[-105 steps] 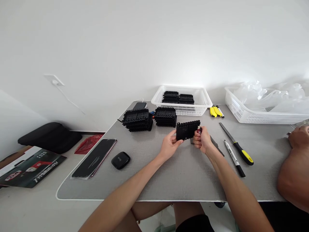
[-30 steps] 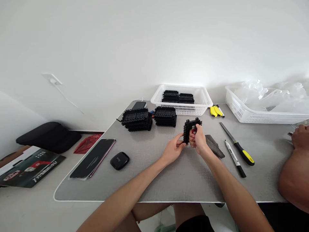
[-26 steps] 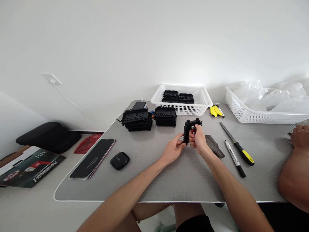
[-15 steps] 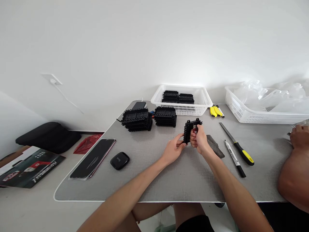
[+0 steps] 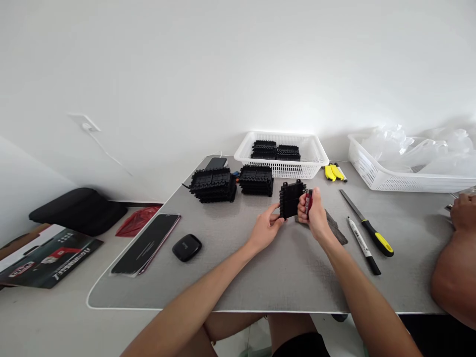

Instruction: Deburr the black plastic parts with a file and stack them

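My left hand [image 5: 266, 228] grips the lower left edge of a black plastic panel [image 5: 290, 198], thumb and fingers closed on it. The panel stands nearly upright, with toothed edges and small lugs on top. Just right of it, my right hand [image 5: 314, 213] is wrapped round a dark red lighter [image 5: 308, 202] held upright, thumb on top. Behind my right hand and wrist lies a dark grey cloth [image 5: 335, 228], partly hidden. Stacks of similar black panels [image 5: 256, 179] sit farther back to the left.
A white basket [image 5: 316, 171] with more panels stands by the wall, another white basket [image 5: 390, 182] with plastic bags at right. A file [image 5: 366, 223], marker [image 5: 362, 243], yellow-handled tool [image 5: 333, 172], phone [image 5: 147, 245] and black case [image 5: 187, 247] lie around. Another person's arm [image 5: 455, 263] rests at right.
My right hand with the lighter has moved slightly right, away from the panel, showing more of both. The panel has turned its broad face more toward me; my left hand still holds it.
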Motion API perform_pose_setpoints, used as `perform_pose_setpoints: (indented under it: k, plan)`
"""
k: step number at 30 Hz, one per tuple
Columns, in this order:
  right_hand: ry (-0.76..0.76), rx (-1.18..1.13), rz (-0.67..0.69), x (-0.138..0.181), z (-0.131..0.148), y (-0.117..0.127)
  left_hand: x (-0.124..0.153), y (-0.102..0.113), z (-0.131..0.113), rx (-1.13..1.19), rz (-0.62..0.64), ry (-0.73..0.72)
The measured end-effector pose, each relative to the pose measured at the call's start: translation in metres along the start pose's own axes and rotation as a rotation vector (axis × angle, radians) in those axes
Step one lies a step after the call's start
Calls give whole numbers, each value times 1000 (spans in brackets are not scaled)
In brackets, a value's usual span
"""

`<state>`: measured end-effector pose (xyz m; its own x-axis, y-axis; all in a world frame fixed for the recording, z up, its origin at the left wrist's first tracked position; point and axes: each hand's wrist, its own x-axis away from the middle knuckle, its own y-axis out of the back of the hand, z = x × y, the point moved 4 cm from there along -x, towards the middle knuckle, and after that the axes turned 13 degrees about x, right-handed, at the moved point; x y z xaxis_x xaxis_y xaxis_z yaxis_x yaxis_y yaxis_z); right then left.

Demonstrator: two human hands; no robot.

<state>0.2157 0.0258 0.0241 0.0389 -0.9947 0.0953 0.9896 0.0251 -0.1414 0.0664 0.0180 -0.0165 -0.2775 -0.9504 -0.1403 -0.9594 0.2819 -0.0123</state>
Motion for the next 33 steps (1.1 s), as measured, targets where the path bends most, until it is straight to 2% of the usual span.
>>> perform_pose_setpoints:
  k: [3,5,7,12,15,18,21,25,28,33]
  plan:
    - [63,35,-198,-6,3,22,-1,6,-3,-40,-50,-35]
    - [33,59,-265,-11,0,34,-1,9,-8,-92,-75,-86]
    - [-54,63,-205,-15,-8,38,-1,13,-13,-151,-86,-148]
    - [-353,18,141,-8,-21,26,2,16,-20,-295,14,-331]
    - [-441,74,188,-1,-22,25,5,16,-23,-334,64,-444]
    - [-390,59,207,-2,-20,28,6,18,-26,-343,-9,-483]
    - [-299,8,203,-8,-21,32,2,24,-27,-304,-164,-390]
    - [-140,5,10,-16,-18,43,-6,35,-24,-105,-293,-271]
    - [-23,103,-37,-15,-10,45,-10,39,-22,-28,-277,-208]
    - [94,340,121,-7,2,38,-8,29,-29,-99,-121,-193]
